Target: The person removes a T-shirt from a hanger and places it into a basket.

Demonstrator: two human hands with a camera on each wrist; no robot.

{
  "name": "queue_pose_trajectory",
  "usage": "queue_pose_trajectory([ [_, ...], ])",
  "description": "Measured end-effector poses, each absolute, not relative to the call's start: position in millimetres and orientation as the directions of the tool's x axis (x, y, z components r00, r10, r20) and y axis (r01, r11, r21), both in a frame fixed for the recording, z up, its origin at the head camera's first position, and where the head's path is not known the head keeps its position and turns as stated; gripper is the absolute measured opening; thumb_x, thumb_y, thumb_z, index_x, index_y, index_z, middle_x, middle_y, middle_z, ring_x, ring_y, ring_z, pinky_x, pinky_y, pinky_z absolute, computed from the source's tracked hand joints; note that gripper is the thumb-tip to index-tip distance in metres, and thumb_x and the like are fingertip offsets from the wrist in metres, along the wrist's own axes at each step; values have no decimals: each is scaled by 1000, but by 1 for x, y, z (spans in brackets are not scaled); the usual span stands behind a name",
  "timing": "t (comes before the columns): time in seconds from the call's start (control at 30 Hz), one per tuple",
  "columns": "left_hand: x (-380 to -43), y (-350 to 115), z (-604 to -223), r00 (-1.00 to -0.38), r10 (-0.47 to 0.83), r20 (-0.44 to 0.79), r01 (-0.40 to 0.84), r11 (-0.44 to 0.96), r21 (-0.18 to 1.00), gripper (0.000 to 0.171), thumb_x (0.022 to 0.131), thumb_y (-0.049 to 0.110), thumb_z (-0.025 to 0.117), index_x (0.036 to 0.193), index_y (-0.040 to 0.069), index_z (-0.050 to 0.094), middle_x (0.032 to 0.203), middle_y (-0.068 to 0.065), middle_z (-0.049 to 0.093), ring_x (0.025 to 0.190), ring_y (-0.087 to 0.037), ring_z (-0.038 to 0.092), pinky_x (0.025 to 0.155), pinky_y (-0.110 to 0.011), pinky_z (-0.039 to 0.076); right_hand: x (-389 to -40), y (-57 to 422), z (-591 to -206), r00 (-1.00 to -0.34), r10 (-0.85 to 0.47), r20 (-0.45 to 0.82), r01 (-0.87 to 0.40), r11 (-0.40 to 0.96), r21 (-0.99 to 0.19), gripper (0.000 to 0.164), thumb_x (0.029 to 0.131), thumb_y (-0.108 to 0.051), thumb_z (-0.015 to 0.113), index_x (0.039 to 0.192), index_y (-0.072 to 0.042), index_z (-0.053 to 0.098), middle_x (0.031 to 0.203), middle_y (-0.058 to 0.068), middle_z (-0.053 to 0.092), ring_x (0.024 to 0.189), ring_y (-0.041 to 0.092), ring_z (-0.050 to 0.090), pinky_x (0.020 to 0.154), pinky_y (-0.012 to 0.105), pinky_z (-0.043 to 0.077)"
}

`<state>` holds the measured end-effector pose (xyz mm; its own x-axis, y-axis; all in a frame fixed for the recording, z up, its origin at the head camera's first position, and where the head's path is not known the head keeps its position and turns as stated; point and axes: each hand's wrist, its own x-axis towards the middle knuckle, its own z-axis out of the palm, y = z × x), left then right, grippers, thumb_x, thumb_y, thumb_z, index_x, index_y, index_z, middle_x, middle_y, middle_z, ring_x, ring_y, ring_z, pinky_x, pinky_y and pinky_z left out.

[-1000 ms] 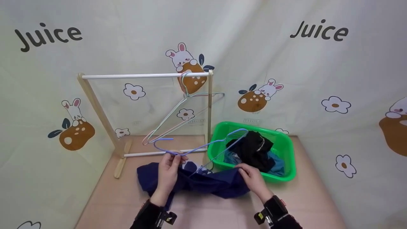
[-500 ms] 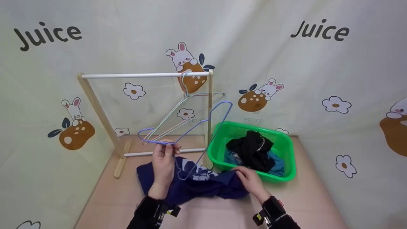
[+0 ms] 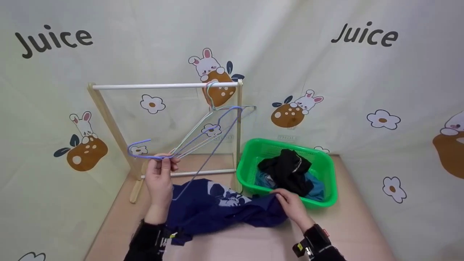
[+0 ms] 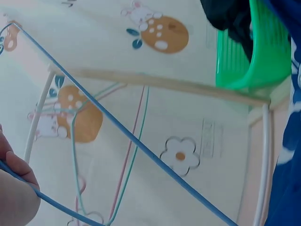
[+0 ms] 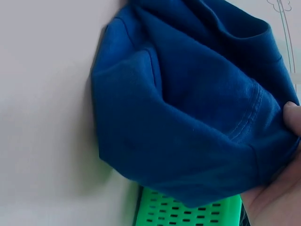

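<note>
Between thumb and fingers, my left hand (image 3: 160,181) pinches a blue wire hanger (image 3: 212,154) near the base of its hook. The hanger is tilted, hook to the left, one end raised in front of the rack. A navy garment (image 3: 203,214) with a pale cartoon print lies bunched below it on the table. My right hand (image 3: 291,206) pinches the garment's right edge beside the basket. In the right wrist view the cloth (image 5: 188,108) hangs in folds from the thumb (image 5: 292,117) and fingers. The left wrist view has the hanger's long bar (image 4: 127,127) crossing the frame.
A drying rack with a white top rail (image 3: 145,87) stands at the back left. Pink and mint hangers (image 3: 194,130) hang from its right end. A green basket (image 3: 250,152) at the right holds black (image 3: 290,170) and teal clothes (image 3: 316,188). Printed curtains stand behind.
My left hand has moved left and up with the blue hanger, whose lower end has come out from the garment's folds. My right hand keeps its hold, nearly still. More of the print shows.
</note>
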<state>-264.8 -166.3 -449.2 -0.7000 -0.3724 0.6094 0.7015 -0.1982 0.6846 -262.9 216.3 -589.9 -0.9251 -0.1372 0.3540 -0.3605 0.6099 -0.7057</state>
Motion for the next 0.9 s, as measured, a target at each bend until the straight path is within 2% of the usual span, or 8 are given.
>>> queue_pose_trajectory([
  [0.13,-265,-189,-445,-686,-403,606,708,-175,684,17,101,-2,48,99,-17,55,81,-8,69,66,-14,61,65,-22,49,-262,222,-592,-930,-86,358,-331,620,-711,19,96,-4,62,106,-14,74,106,0,73,105,24,66,91,45,50],
  [0.37,-263,-221,-439,-662,-516,544,698,-159,698,13,100,0,52,99,-9,62,78,-10,68,64,-16,60,63,-22,50,-261,238,-595,-935,8,354,-272,624,-732,17,97,-3,60,105,-10,74,106,3,72,105,27,66,92,46,48],
  [0.6,-264,-247,-438,-649,-584,488,650,-94,754,23,100,4,54,104,-18,56,80,-8,69,67,-15,61,65,-22,50,-258,258,-594,-930,122,347,-188,651,-735,17,99,-5,57,106,-7,72,107,10,72,103,33,66,91,49,48],
  [0.73,-266,-258,-436,-637,-618,461,629,-70,774,18,100,4,55,102,-13,58,79,-6,69,68,-14,62,67,-21,50,-256,269,-592,-932,164,324,-144,654,-742,18,100,-6,55,108,-4,71,109,14,71,104,37,65,91,51,47],
  [0.9,-271,-267,-433,-627,-639,445,598,-29,801,10,100,4,56,97,-2,63,78,-4,70,66,-12,63,66,-21,50,-254,276,-588,-927,206,313,-111,646,-755,20,101,-7,53,110,-3,70,111,18,70,105,38,64,90,52,47],
])
